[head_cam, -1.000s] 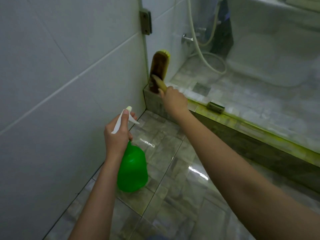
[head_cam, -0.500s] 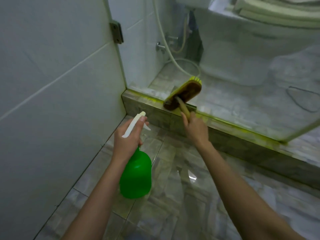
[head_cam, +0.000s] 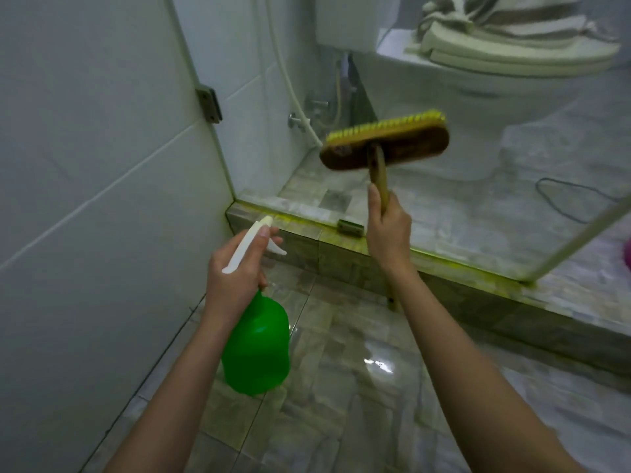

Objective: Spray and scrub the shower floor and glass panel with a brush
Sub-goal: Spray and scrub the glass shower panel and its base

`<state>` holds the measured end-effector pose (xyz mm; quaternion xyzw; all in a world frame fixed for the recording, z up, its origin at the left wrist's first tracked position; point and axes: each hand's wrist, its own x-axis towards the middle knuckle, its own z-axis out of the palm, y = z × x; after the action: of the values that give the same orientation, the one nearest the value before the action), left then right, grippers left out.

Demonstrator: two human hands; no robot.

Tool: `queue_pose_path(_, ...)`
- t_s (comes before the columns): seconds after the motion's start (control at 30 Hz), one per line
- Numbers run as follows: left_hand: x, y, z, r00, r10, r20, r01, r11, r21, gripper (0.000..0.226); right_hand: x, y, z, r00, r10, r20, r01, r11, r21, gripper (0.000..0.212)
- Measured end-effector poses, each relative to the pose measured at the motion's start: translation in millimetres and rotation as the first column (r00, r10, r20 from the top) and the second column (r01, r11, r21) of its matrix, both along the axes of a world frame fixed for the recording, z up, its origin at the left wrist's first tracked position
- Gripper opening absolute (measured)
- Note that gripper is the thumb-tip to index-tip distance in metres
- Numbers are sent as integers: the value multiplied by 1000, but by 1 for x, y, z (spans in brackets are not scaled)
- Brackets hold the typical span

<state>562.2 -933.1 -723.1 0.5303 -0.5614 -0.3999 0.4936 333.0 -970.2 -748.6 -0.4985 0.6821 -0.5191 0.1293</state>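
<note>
My right hand (head_cam: 389, 230) grips the wooden handle of a scrub brush (head_cam: 384, 145). The brush's brown head with yellow bristles is raised against the glass panel (head_cam: 478, 172), lying level above the sill. My left hand (head_cam: 235, 271) holds a green spray bottle (head_cam: 257, 349) by its white trigger head, thumb on top and nozzle aimed at the stone sill (head_cam: 307, 247). Wet marble shower floor (head_cam: 341, 387) lies under both arms.
White tiled wall (head_cam: 95, 199) closes the left side, with a metal hinge (head_cam: 209, 104) on the glass edge. Behind the glass stand a toilet (head_cam: 495, 73) with folded towels on its lid and a hose (head_cam: 293, 93). A small metal clip (head_cam: 350, 228) sits on the sill.
The right hand lifted the brush from the sill up onto the glass and turned its head level. The view swung up and left; the left hand kept the bottle about where it was.
</note>
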Motion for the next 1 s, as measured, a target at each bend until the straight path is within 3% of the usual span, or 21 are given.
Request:
queue_pose_path(0.13,-4,8,8,1000,1,-26,-2,999,-49,22,-45,72,-94,978,-183,100,161,967,198,43)
queue_pose_path(0.2,-9,11,9,1000,-19,-11,18,998,-65,22,-61,91,-107,963,-245,110,218,952,216,49)
queue_pose_path(0.43,-30,17,1,996,-85,4,85,996,-37,23,-63,41,-12,970,-185,157,200,976,-85,40)
queue_pose_path(0.63,-45,23,9,995,-99,-13,99,994,-53,21,-84,108,-93,925,-271,265,233,958,166,44)
queue_pose_path(0.87,-63,24,12,993,-115,-7,115,991,-70,23,-113,55,38,941,-206,270,266,941,-210,46)
queue_pose_path(1.0,-76,23,20,989,-142,35,144,985,-92,28,-125,97,-47,947,-255,197,262,965,-10,53)
